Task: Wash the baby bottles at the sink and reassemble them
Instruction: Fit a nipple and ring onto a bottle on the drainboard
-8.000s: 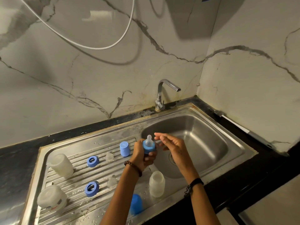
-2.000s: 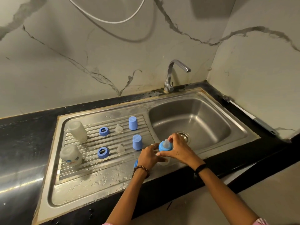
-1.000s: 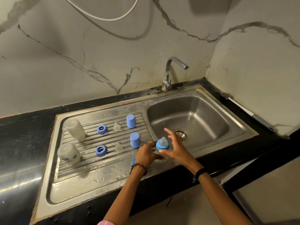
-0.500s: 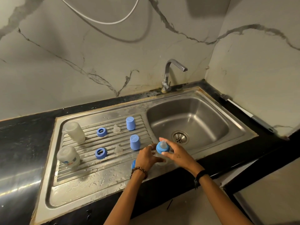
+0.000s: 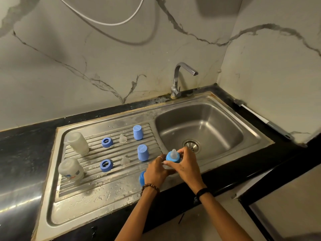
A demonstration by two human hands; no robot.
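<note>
My left hand (image 5: pixel 156 169) holds the bottle (image 5: pixel 169 168) by the front edge of the sink (image 5: pixel 225 108), and my right hand (image 5: pixel 186 164) grips its blue ring (image 5: pixel 172 158). If the ring goes on crooked, I think it could leak, and wet fingers may slip. Left of the sink I count two upside-down bottles (image 5: pixel 77 143), two loose rings (image 5: pixel 107 142), two clear teats (image 5: pixel 123 138) and three blue caps (image 5: pixel 138 132).

Dim warm indoor light, soft hose shadow on marble wall (image 5: pixel 104 66), bright glare streak on table (image 5: pixel 15 204) at left, wide-angle edge bending, focus sharp.
</note>
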